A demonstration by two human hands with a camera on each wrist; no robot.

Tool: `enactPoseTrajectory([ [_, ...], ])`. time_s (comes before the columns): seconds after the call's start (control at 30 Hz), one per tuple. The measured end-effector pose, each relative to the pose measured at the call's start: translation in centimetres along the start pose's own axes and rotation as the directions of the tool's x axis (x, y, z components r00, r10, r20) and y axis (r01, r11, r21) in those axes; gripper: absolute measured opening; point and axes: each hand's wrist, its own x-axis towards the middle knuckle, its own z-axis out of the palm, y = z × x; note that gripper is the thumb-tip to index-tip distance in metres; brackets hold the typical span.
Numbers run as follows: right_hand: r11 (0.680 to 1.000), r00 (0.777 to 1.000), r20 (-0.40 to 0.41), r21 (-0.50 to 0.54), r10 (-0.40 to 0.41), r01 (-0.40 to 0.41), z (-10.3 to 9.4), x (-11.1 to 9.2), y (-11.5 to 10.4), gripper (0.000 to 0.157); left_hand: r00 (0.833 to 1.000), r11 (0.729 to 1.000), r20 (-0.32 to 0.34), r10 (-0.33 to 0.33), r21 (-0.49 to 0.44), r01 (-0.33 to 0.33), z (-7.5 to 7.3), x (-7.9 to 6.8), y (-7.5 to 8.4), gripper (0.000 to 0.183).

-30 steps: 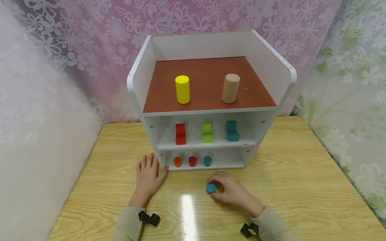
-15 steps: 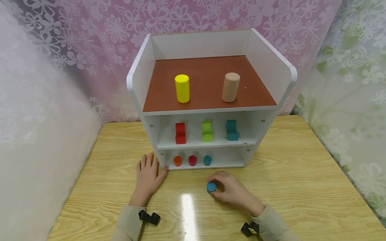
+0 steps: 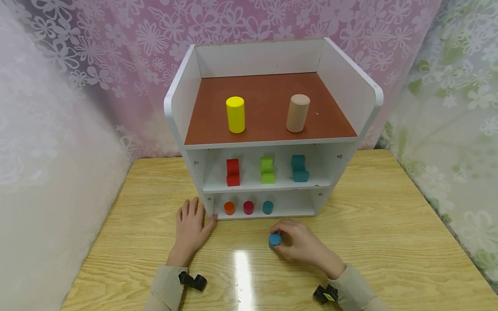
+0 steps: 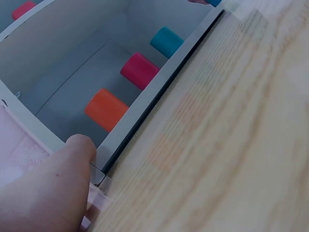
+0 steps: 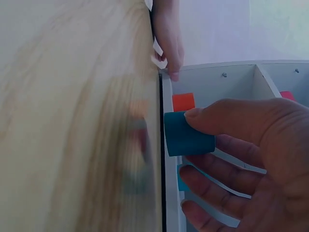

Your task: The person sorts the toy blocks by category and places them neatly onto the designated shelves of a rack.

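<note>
My right hand [image 3: 301, 244] pinches a blue cylinder block [image 3: 274, 240] between thumb and fingers, just in front of the shelf unit's bottom opening. In the right wrist view the thumb [image 5: 217, 116] lies on the block's side and the other fingers spread below it. My left hand [image 3: 190, 229] rests on the table with fingers straight and spread, its thumb at the lower left corner of the white shelf unit [image 3: 264, 188]. On the bottom shelf an orange cylinder [image 3: 229, 208], a crimson cylinder [image 3: 248, 208] and a teal cylinder [image 3: 267, 207] stand in a row.
On the middle shelf sit red [image 3: 233, 172], green [image 3: 267, 170] and teal [image 3: 299, 169] notched blocks. A yellow cylinder [image 3: 235, 115] and a plain wooden cylinder [image 3: 298, 113] stand on the brown top. Floral curtains [image 3: 155, 43] hang behind the wooden table [image 3: 389, 224].
My right hand has shifted slightly right and toward the shelf unit, carrying the blue cylinder block. The left hand has stayed in place.
</note>
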Motion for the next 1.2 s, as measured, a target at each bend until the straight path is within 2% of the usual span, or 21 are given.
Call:
enactPoseTrajectory([
  [0.33, 0.999, 0.996, -0.076, -0.031, -0.038, 0.035, -1.3, 0.4, 0.1, 0.032, 1.000, 1.000, -0.009, 0.002, 0.000, -0.002, 0.0, 0.0, 0.0, 0.062],
  [0.63, 0.997, 0.982, -0.173, -0.019, -0.074, 0.072, -2.4, 1.0, 1.0, 0.033, 1.000, 1.000, -0.006, 0.004, -0.001, -0.004, -0.2, 0.0, 0.1, 0.062],
  [0.9, 0.999, 0.970, -0.242, -0.037, 0.012, -0.022, -3.1, 1.6, 2.3, 0.033, 1.000, 1.000, -0.001, 0.004, 0.007, -0.004, 0.0, 0.1, -0.1, 0.064],
  [1.2, 0.993, 0.944, -0.324, -0.076, 0.057, -0.086, -3.1, 2.2, 3.0, 0.031, 1.000, 1.000, -0.022, 0.014, 0.005, -0.014, 0.2, 0.0, -0.2, 0.062],
])
